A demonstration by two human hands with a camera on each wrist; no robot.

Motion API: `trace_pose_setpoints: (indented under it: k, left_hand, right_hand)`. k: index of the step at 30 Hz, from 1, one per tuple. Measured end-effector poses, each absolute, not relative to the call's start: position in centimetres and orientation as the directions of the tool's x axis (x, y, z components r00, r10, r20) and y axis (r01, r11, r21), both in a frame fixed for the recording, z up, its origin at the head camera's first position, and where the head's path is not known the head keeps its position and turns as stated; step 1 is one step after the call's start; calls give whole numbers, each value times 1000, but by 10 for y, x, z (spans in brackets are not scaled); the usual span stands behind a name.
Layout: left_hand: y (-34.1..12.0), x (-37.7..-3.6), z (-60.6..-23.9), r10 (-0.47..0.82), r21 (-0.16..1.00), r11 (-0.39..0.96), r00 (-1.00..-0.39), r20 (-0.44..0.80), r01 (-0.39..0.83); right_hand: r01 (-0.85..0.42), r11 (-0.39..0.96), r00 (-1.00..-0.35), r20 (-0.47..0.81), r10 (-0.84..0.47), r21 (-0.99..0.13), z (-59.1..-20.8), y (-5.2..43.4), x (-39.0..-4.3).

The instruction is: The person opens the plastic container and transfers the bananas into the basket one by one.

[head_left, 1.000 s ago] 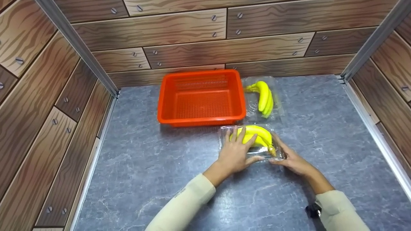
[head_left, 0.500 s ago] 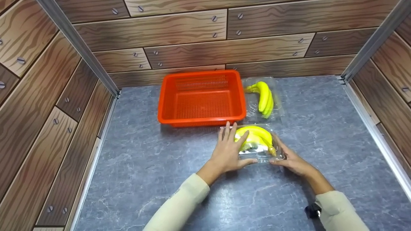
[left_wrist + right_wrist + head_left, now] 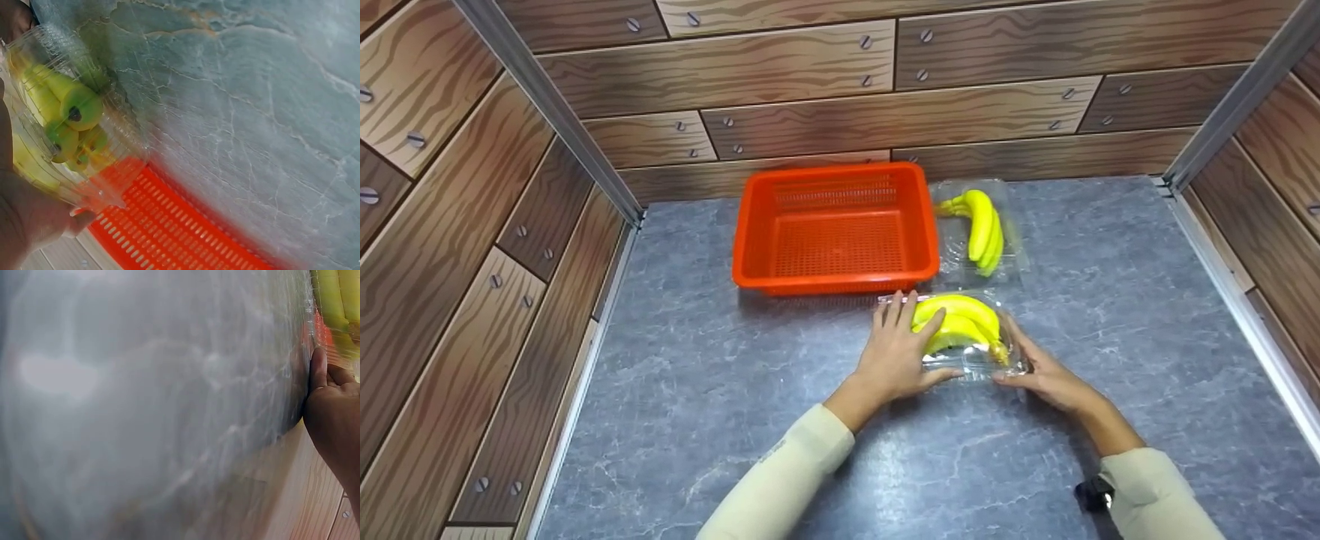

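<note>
A clear plastic clamshell box (image 3: 976, 369) lies on the grey marbled table with yellow bananas (image 3: 956, 315) inside. My left hand (image 3: 892, 360) spans its left end, fingers spread straight over the top and thumb along the front edge. At the right end, my right hand (image 3: 1046, 375) grips the box between thumb and fingers. In the left wrist view the dark tips of the bananas (image 3: 81, 107) show through the plastic, beside the left hand (image 3: 28, 219). The right wrist view shows the right hand (image 3: 337, 399) at the box's edge.
A red plastic basket (image 3: 836, 281) stands just behind the box, with nothing in it. To its right lies another clear box (image 3: 1011, 225) with bananas (image 3: 982, 225). Wood-patterned walls (image 3: 795, 67) bound the table at the back and sides.
My left hand has slid left across the top of the box, from over the bananas towards its left end. The right hand keeps its hold and the box stays in place.
</note>
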State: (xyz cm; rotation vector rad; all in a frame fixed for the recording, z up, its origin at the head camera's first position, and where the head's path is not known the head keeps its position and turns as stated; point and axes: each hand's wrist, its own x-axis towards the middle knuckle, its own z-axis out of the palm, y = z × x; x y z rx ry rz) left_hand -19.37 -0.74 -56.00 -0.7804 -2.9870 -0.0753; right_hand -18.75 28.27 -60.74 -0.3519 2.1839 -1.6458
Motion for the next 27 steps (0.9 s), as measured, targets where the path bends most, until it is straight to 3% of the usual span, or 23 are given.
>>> trace_pose_setpoints:
  k: [27]
  left_hand:
    - [-8, -197, -555, 498, 0, 867, -864, 72, 499]
  right_hand:
    - [24, 224, -884, -125, -450, -974, -610, 282, -189]
